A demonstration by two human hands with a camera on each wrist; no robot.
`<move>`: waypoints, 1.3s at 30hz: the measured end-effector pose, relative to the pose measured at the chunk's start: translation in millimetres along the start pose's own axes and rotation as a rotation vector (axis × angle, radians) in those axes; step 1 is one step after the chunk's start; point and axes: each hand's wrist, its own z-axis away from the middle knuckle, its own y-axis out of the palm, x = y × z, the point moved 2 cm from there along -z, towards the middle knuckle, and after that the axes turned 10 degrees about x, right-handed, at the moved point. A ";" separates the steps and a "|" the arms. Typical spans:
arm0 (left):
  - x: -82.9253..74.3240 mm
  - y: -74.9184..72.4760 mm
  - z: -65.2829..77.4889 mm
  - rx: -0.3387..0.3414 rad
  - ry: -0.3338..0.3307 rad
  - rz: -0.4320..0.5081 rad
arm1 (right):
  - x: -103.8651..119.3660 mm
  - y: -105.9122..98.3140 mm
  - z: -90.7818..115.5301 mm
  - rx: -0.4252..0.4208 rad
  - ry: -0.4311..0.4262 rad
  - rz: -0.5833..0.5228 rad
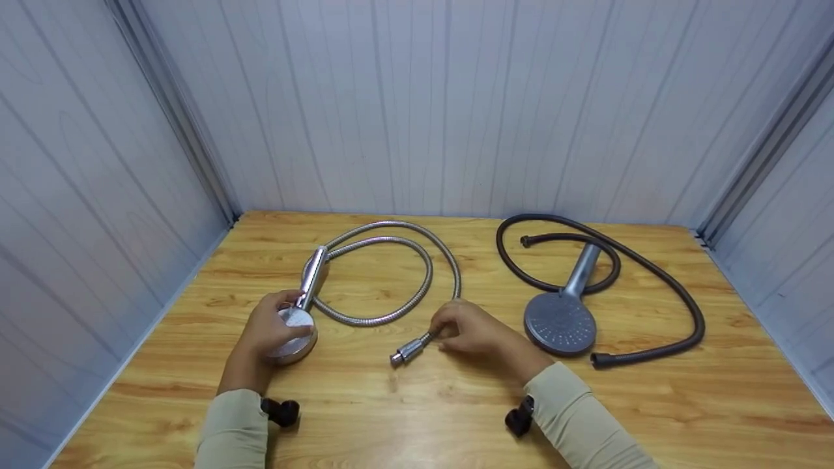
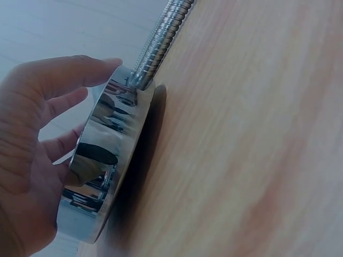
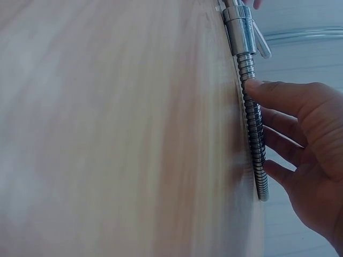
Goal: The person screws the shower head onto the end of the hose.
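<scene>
On the left of the table lies a chrome hand shower (image 1: 296, 319), its round head toward me and its handle pointing away. My left hand (image 1: 267, 329) grips the round head, thumb and fingers bent about its rim. A coiled silver metal hose (image 1: 430, 267) passes by the handle's far end; whether it is joined there I cannot tell. Near the hose's front end, my right hand (image 1: 472, 331) pinches the ribbed hose (image 3: 257, 134) between thumb and fingers. Just past the fingertips is the hose's chrome end fitting (image 1: 410, 350), pointing left toward me.
A grey hand shower (image 1: 560, 322) lies face up at the right. Around it loops a dark grey hose (image 1: 681, 293), which runs under its handle. Pale panel walls (image 1: 417, 111) close off the back and both sides of the wooden table (image 1: 391, 423).
</scene>
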 end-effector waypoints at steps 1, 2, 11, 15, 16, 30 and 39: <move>-0.1 -0.1 0.3 0.003 -0.001 0.001 | 0.3 -0.1 -0.2 0.001 -0.005 0.005; 0.0 -0.2 0.5 0.005 0.001 0.011 | 0.1 -0.2 -0.6 0.002 -0.006 0.013; -1.3 -0.6 -1.1 0.025 0.046 0.045 | 1.0 -1.0 -3.9 0.015 -0.006 0.048; -1.9 -0.6 -2.7 0.026 0.061 0.035 | 1.7 -0.9 -4.6 0.009 -0.022 0.051; -2.0 -0.3 -2.9 0.025 0.060 0.037 | 1.9 -0.8 -4.6 0.009 -0.026 0.049; -7.2 2.0 -10.6 -0.017 0.043 0.029 | 7.5 1.4 -8.0 0.007 -0.016 -0.005; -7.0 4.0 -15.6 -0.073 0.044 0.025 | 10.2 6.9 -13.0 0.020 -0.079 0.018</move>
